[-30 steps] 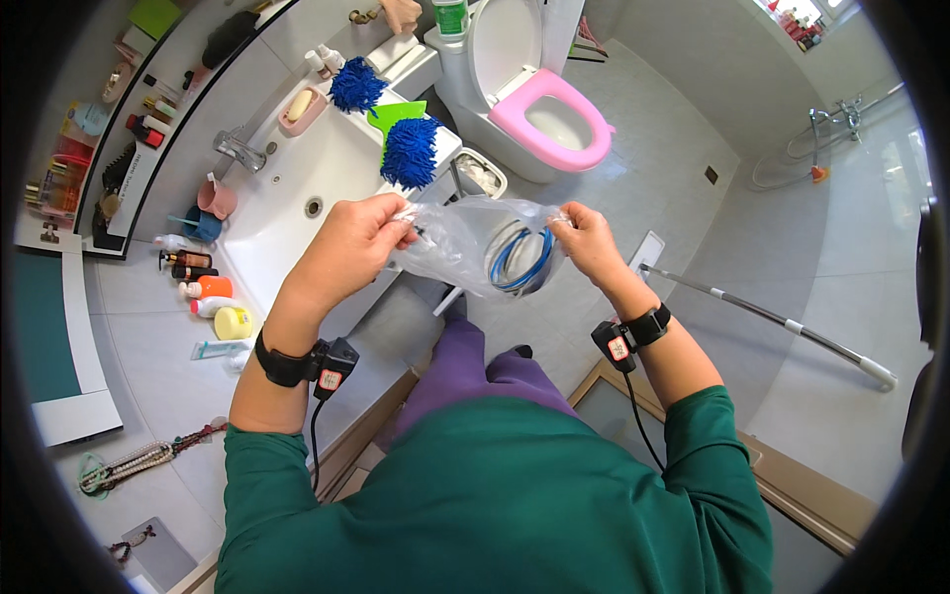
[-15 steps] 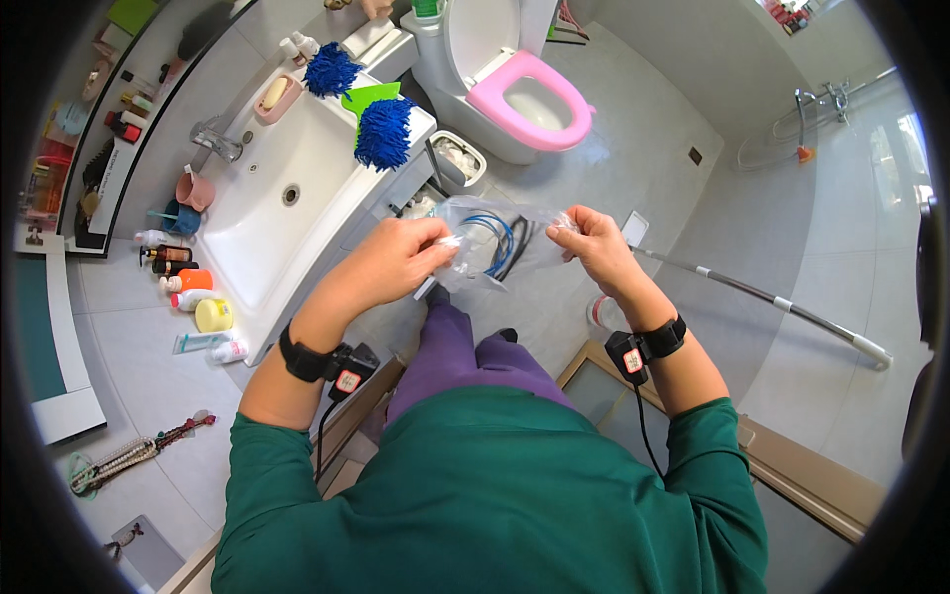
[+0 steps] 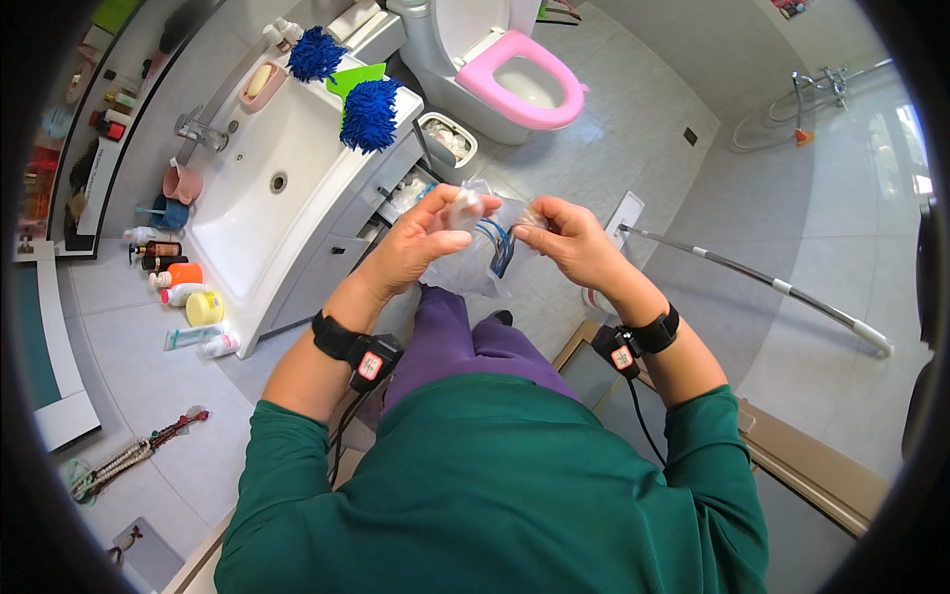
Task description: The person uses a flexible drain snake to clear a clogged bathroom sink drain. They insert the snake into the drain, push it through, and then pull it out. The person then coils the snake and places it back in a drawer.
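A clear plastic bag (image 3: 463, 274) hangs between my hands in front of my legs. Blue and dark loops, perhaps cords or cables, (image 3: 502, 247) show through its thin film. My left hand (image 3: 421, 241) holds the bag's upper left edge; its thumb and index finger curve around bunched film. With thumb and fingers pinched, my right hand (image 3: 569, 238) grips the upper right edge. Black straps with small boxes sit on both wrists.
To the left is a white sink (image 3: 267, 228) with bottles beside it and two blue fuzzy dusters (image 3: 371, 116) on its rim. An open drawer (image 3: 404, 190) stands below. Farther off are a small bin (image 3: 447, 141) and a pink-seated toilet (image 3: 524, 79). A mop (image 3: 752, 272) lies to the right.
My hands have come closer together, and the bag, stretched wide before, now hangs bunched and slack between them. My left hand's fingers have lifted and spread somewhat.
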{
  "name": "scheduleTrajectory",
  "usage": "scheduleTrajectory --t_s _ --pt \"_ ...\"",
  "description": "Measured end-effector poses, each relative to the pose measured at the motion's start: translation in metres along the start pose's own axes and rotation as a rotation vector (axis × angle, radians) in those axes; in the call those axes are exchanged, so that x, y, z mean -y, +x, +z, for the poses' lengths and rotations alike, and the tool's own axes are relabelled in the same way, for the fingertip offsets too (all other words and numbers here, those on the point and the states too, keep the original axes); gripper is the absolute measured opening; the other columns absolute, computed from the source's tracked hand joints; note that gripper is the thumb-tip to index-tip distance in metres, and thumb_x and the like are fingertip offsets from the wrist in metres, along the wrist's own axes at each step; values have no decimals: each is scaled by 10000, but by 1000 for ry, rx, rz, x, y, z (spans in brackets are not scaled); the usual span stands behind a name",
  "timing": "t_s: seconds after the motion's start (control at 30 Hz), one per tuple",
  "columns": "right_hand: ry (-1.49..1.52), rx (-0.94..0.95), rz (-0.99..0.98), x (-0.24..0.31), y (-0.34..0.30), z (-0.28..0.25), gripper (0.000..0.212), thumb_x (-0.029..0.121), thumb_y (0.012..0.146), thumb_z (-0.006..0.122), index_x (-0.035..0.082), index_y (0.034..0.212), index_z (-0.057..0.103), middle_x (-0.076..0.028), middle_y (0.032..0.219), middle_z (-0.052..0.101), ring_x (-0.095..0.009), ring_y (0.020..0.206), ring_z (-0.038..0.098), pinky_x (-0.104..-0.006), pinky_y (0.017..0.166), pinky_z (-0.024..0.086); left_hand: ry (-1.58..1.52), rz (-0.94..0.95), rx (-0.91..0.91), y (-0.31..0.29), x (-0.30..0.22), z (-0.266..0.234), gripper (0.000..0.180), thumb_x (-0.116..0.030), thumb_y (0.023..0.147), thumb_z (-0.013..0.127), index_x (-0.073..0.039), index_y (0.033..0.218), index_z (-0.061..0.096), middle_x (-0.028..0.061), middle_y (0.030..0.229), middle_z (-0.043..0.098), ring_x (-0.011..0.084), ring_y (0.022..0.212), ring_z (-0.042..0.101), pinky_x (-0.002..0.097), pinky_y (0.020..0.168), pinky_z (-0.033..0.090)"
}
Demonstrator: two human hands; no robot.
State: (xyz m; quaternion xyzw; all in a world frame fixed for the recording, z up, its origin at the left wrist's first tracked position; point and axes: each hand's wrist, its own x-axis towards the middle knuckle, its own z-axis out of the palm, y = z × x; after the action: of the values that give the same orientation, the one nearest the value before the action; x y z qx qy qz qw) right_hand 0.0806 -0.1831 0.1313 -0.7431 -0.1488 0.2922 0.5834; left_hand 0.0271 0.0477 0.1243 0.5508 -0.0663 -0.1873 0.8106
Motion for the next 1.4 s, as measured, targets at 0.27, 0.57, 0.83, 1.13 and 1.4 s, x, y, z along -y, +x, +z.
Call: scheduleTrajectory --t_s 0.27,0.57,0.83,1.13,1.4 --pt "-161 19 -211 36 4 9 185 168 819 676 13 879 594 -58 676 502 -155 619 465 -311 563 401 1060 11 6 39 4 29 854 -245 710 762 -102 1408 291 166 1269 512 337 1126 531 374 909 451" --pt "-193 -326 -511 28 3 -17 285 62 827 628 52 1108 581 -54 945 622 -154 854 602 -287 712 477 578 50 -43 58 13 21 355 -363 927 538 -46 1049 642 55 929 665 221 836 623 332 733 489" --pt "-357 -337 -539 10 10 -7 120 55 797 675 18 873 589 -79 760 602 -166 683 584 -284 624 476 314 -264 -33 53 -17 28 364 -398 956 479 -47 1024 549 27 719 550 99 581 566 240 447 441" --pt "-28 46 -440 -2 -20 -5 70 96 835 632 47 874 601 -49 829 617 -162 768 592 -313 690 474 443 -361 108 36 -23 32 226 -114 817 676 -84 984 527 3 824 614 55 666 542 223 507 445" --pt "201 293 62 -7 13 -8 569 555 958 338 60 932 618 -20 855 604 -124 827 588 -253 736 476 1391 538 41 35 -8 42 291 1 676 676 -65 919 529 97 842 606 321 784 613 370 659 509"
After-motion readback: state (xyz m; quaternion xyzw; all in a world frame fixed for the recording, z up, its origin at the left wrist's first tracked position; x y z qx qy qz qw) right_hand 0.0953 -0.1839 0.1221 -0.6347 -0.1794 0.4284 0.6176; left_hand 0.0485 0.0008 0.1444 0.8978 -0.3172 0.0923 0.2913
